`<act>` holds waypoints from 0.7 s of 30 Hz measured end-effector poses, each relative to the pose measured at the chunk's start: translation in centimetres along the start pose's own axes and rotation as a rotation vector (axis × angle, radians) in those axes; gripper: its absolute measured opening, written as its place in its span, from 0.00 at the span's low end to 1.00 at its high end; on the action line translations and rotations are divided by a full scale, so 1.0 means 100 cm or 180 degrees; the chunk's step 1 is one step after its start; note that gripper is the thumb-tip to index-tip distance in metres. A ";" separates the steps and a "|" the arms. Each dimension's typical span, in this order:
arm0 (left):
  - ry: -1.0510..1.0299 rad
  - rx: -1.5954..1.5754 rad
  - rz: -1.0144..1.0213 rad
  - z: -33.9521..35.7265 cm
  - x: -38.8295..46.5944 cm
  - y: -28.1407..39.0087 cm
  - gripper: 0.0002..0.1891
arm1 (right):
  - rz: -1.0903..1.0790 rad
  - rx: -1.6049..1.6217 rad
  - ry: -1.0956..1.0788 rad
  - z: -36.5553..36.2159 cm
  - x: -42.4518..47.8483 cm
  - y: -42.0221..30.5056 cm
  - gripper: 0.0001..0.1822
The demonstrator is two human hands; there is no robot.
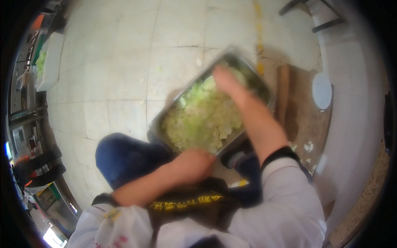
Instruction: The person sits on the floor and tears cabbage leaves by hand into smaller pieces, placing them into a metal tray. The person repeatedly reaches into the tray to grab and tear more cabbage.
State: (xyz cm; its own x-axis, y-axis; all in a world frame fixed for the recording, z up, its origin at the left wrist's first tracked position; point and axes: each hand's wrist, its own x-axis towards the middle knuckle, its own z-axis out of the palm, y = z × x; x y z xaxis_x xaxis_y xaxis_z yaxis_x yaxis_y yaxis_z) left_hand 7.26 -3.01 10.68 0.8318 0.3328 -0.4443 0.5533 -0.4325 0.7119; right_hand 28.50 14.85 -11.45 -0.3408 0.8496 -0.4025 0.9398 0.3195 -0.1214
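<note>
A rectangular metal tray of chopped pale green vegetable, which looks like cabbage, lies tilted across the view in front of me. My left hand is at the tray's near edge, blurred, with its fingers curled; whether anything is in it cannot be told. Inside the far part of the tray, my right hand reaches down at the edge of the chopped pieces. Its fingertips are blurred and partly hidden, so its grip does not show.
Right of the tray are a brown wooden board and a round white lid or plate. A white box with green vegetable stands at the far left. Vegetable scraps lie on the tiled floor. Black legs of some furniture show at the upper right.
</note>
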 end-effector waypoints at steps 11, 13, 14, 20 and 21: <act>-0.0629 0.0216 -0.0200 0.002 -0.001 -0.001 0.14 | 0.1506 0.1107 0.0075 -0.031 -0.086 0.023 0.34; -0.0700 0.0258 -0.0306 -0.005 -0.001 0.008 0.15 | 0.1753 0.1012 0.0192 -0.048 -0.105 0.023 0.35; -0.0736 0.0279 -0.0366 -0.008 -0.002 0.012 0.16 | 0.1802 0.1099 0.0262 -0.056 -0.113 0.022 0.35; -0.0109 0.0158 -0.0772 -0.005 0.006 0.003 0.23 | 0.1722 0.1802 0.0869 -0.093 -0.171 0.013 0.33; 0.0360 -0.0219 -0.0638 -0.009 0.006 0.001 0.26 | 0.1622 0.1911 0.1016 -0.093 -0.183 0.010 0.31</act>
State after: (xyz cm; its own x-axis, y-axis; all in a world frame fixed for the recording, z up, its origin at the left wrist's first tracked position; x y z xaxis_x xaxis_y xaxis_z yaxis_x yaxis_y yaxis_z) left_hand 7.78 -2.11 10.94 0.6932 0.4997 -0.5195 0.6993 -0.2915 0.6527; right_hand 35.44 3.57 4.26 0.2216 0.9358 -0.2743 0.8039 -0.3345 -0.4918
